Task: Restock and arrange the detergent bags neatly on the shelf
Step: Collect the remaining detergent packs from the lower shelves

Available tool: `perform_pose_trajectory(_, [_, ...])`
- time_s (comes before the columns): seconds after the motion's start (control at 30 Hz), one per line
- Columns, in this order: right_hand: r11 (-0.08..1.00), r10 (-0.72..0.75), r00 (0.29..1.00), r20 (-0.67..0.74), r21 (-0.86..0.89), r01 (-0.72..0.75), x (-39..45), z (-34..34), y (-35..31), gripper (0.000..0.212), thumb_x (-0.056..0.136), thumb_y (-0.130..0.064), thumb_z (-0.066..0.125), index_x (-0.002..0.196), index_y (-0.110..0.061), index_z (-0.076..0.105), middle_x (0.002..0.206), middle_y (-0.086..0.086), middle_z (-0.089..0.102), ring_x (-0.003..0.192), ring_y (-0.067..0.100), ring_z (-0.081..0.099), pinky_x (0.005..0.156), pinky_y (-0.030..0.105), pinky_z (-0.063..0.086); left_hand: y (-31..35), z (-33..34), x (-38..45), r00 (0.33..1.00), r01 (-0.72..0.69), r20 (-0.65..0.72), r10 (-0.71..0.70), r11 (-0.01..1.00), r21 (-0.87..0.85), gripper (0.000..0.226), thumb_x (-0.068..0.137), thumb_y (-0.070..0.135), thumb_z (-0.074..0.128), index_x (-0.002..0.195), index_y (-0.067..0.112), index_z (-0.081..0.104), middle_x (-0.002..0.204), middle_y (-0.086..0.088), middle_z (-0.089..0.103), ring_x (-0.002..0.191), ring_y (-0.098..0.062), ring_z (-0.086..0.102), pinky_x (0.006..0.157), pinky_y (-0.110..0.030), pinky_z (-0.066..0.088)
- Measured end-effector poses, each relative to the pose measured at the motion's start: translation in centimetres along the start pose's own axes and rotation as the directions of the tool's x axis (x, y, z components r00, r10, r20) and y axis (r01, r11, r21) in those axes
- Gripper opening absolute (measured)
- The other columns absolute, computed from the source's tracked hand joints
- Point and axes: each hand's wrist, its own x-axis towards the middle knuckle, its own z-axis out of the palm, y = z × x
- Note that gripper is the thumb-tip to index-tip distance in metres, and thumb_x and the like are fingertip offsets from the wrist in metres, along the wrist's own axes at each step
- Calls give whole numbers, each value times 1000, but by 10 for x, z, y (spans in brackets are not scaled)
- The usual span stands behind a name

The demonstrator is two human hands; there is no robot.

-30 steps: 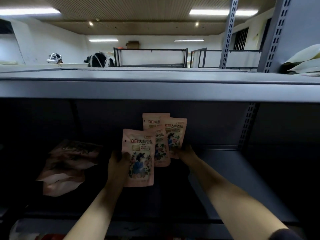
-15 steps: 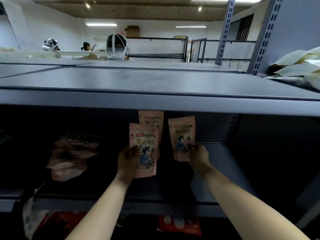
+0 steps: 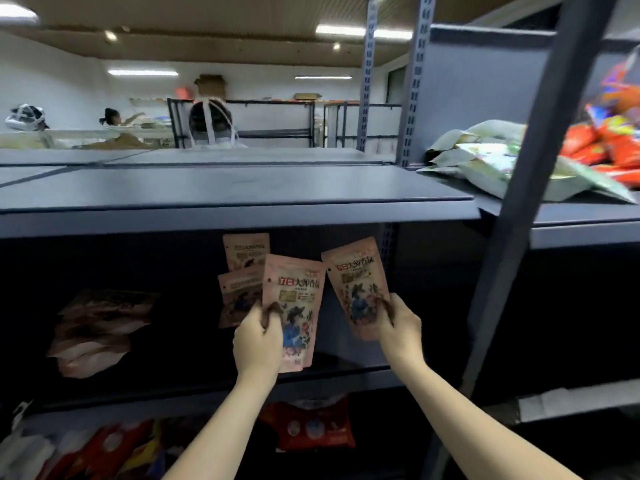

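Note:
My left hand (image 3: pixel 257 341) grips a pink detergent bag (image 3: pixel 294 299) upright in front of the dark middle shelf (image 3: pixel 346 374). To its right, my right hand (image 3: pixel 398 323) pinches a second pink bag (image 3: pixel 356 282), which tilts left. Two more pink bags stand behind the left one: one at the back (image 3: pixel 246 250) and one lower (image 3: pixel 235 296), partly hidden. A pile of pink bags (image 3: pixel 97 330) lies flat at the left of the same shelf.
A grey shelf board (image 3: pixel 225 188) runs above the bags. A steel upright (image 3: pixel 530 188) stands at the right, with green and red snack packs (image 3: pixel 512 164) beyond it. Red packs (image 3: pixel 308 427) lie on the shelf below. People work in the background.
My right hand has drawn its bag to the right, away from the cluster, and tilted it. My left hand has lifted its bag slightly. The camera has swung to the right.

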Motion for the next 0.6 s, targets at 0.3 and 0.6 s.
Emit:
perform_pose_trajectory(0.3, [977,-212,926,-311,-63,203,-44,-103,-19,14,94,-12,52,81,-8,52,71,-10,60,66,1,59,51,13,41,74,31,-62,972,-229,20,233,966,-121,28,97,25,50,74,10,55,65,-6,60,65,-25,58,61,-44,47])
perform_pose_trajectory(0.6, [944,-268,754,-600,-8,329,-14,-214,-38,17,84,-22,48,84,-9,59,72,-12,59,60,0,53,56,3,39,188,85,-108,906,-418,-52,419,871,-259,22,96,17,50,76,15,59,65,12,57,60,3,54,53,-10,36])
